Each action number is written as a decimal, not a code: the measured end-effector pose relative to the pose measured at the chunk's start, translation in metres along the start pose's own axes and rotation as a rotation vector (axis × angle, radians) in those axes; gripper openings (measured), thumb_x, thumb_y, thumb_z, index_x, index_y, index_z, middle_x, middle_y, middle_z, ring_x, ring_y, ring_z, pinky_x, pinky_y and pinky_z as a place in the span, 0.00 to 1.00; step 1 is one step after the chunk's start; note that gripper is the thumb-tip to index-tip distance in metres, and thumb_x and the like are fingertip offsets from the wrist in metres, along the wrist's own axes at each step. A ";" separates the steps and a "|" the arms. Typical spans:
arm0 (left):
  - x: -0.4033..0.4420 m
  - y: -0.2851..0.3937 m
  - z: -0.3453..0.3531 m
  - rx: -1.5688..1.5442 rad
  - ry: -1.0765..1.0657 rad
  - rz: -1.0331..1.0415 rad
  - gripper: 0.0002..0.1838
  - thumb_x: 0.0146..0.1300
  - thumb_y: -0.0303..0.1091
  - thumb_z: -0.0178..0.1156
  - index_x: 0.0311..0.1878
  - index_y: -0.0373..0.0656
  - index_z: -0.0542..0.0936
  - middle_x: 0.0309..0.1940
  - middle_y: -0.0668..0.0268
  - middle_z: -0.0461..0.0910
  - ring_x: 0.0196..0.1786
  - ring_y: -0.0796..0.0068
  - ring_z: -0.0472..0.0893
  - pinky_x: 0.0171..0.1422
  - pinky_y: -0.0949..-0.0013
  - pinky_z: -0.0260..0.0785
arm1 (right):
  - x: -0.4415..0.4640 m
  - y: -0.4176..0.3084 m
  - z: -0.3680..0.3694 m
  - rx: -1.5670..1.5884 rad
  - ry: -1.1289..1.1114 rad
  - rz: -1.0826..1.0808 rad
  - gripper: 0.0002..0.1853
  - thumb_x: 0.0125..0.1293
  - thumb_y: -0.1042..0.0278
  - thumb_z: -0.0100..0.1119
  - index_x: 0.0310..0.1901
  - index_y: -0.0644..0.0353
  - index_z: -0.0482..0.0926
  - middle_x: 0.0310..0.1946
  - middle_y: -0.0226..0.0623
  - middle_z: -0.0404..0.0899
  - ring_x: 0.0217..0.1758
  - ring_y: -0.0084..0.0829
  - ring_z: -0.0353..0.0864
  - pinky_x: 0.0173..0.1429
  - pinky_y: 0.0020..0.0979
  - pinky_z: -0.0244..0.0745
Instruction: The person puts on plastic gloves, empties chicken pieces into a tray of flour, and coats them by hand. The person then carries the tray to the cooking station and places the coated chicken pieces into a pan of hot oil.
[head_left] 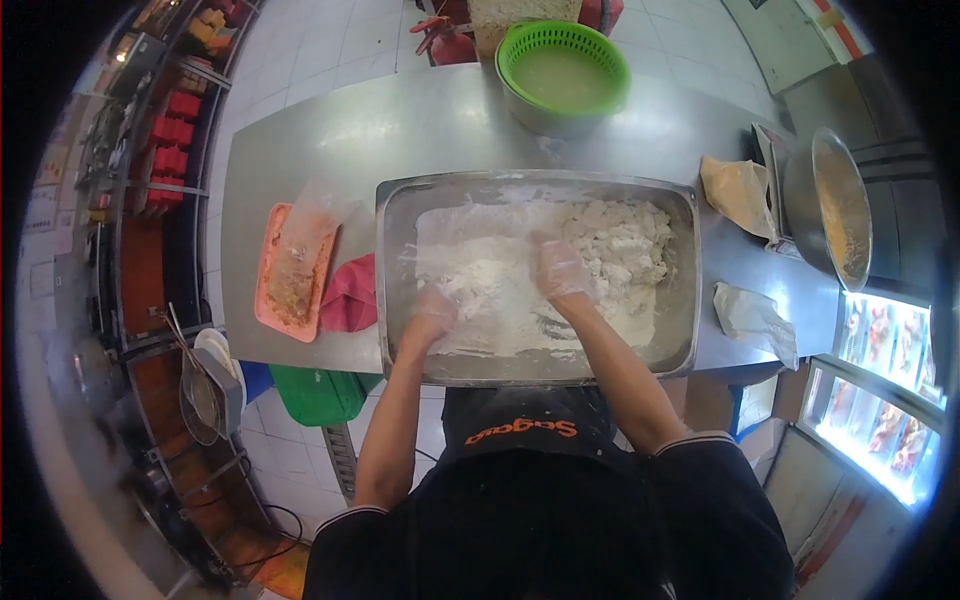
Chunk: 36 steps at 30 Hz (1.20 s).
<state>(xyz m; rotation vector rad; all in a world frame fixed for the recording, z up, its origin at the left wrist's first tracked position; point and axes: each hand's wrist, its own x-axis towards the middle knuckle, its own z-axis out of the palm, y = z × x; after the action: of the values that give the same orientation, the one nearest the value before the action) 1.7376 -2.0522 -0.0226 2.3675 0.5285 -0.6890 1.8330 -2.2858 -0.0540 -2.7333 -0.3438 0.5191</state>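
A deep steel tray (385, 270) holds loose white flour (480, 270). Flour-coated pieces (620, 240) are heaped in its right part. In a thin clear glove, my left hand (432, 310) is low in the tray's left side, at the edge of the flour mound; its fingers are partly hidden by flour. Also gloved, my right hand (560, 268) is near the middle, against the left edge of the coated heap. Motion smears its fingers, so what it holds, if anything, cannot be made out.
On the steel table (380, 130), a pink tray (270, 290) and a red cloth (350, 295) lie left. A green strainer (565, 65) rests in a bowl at the back. Right are a brown paper bag (735, 195), crumpled white paper (750, 315) and a large steel bowl (815, 200).
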 end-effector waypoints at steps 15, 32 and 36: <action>-0.019 0.018 0.011 -0.967 -0.005 0.011 0.14 0.68 0.34 0.65 0.50 0.34 0.83 0.33 0.68 0.82 0.32 0.79 0.78 0.34 0.74 0.70 | -0.040 -0.053 0.017 0.524 0.048 -0.428 0.22 0.61 0.61 0.66 0.56 0.59 0.79 0.50 0.52 0.83 0.54 0.50 0.82 0.59 0.43 0.77; -0.007 -0.036 0.017 -0.094 0.250 0.380 0.22 0.70 0.42 0.59 0.58 0.34 0.81 0.53 0.50 0.83 0.57 0.53 0.81 0.62 0.62 0.72 | -0.061 0.005 -0.056 0.438 0.148 -0.174 0.13 0.68 0.64 0.59 0.46 0.64 0.85 0.40 0.52 0.85 0.45 0.49 0.85 0.53 0.46 0.79; -0.024 0.008 0.001 0.176 0.280 0.192 0.23 0.68 0.42 0.58 0.58 0.36 0.81 0.59 0.45 0.79 0.65 0.49 0.76 0.69 0.57 0.68 | -0.067 0.042 -0.071 0.017 0.606 -0.140 0.19 0.69 0.66 0.55 0.59 0.63 0.77 0.43 0.54 0.83 0.46 0.52 0.84 0.53 0.48 0.80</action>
<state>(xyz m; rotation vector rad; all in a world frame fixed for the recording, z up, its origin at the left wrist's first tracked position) 1.7223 -2.0635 -0.0054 2.6569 0.3605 -0.3304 1.8075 -2.3640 0.0135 -2.6583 -0.3585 -0.3418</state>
